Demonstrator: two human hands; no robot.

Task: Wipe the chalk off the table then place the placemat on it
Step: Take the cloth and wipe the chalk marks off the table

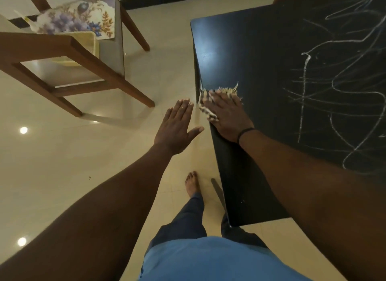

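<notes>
A black table [261, 57] fills the right side, its top covered on the right with white chalk scribbles [338, 88]. My right hand [227, 115] presses flat on a frayed striped cloth [205, 109] at the table's left edge. My left hand [177, 126] hovers open, fingers spread, just off that edge over the floor, holding nothing. A floral placemat [79, 19] lies on the seat of a wooden chair [69, 50] at the upper left.
A pale yellow tray [87, 48] sits on the chair seat beside the placemat. Glossy beige floor tiles lie between chair and table. My bare foot [192, 184] stands close to the table's left side.
</notes>
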